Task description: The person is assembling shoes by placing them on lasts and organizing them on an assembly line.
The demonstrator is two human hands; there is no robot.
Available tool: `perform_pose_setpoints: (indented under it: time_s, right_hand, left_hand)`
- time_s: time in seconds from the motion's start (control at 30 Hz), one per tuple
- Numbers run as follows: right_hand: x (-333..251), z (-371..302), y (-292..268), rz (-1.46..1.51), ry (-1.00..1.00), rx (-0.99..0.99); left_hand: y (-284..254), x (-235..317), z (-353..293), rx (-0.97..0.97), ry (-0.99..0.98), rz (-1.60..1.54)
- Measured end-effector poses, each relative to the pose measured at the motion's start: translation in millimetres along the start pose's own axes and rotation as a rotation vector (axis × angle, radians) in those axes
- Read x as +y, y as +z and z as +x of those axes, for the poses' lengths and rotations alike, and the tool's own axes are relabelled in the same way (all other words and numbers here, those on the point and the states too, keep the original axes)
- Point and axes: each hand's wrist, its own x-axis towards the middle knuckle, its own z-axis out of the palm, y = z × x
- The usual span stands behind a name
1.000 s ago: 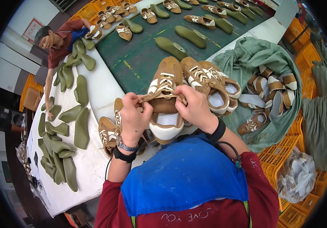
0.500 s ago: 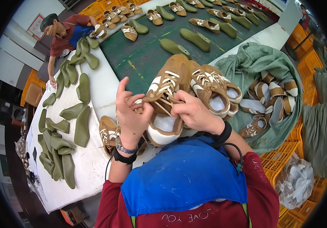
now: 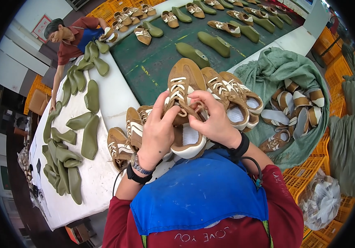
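Observation:
A brown suede sneaker (image 3: 187, 73) with white stripes and a pale inner sole lies in front of me, toe pointing away. Its cream shoelace (image 3: 178, 89) is threaded through the eyelets. My left hand (image 3: 159, 132) has thumb and forefinger closed on the shoelace at the top of the lacing. Across from it, my right hand (image 3: 215, 120) pinches the lace and upper edge near the tongue. The fingers hide part of the lacing. More brown sneakers (image 3: 236, 113) stand right beside it, and others (image 3: 117, 142) are left of my left wrist.
Green shoe lasts (image 3: 88, 136) lie on the white-covered table at left. Beyond, sneakers and lasts line a green conveyor belt (image 3: 140, 62). At right, a green cloth (image 3: 264, 66) surrounds a heap of shoes, near orange crates (image 3: 309, 165). A co-worker (image 3: 72, 39) reaches over the lasts.
My left hand has moved right and its raised fingers have come down onto the lacing. The lace ends are drawn in close between both hands. The co-worker's arm reaches further down the table.

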Motion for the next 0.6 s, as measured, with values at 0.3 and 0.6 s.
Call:
perform_pose_setpoints:
  time_s: [0.3,0.6]
  right_hand:
    - [24,9,-13,0.204,0.048,0.245]
    - [32,22,-7,-0.022,-0.266,0.254]
  left_hand:
    - [-8,-21,-6,0.004,0.183,-0.173]
    - [-1,-29,-9,-0.166,-0.470,-0.905]
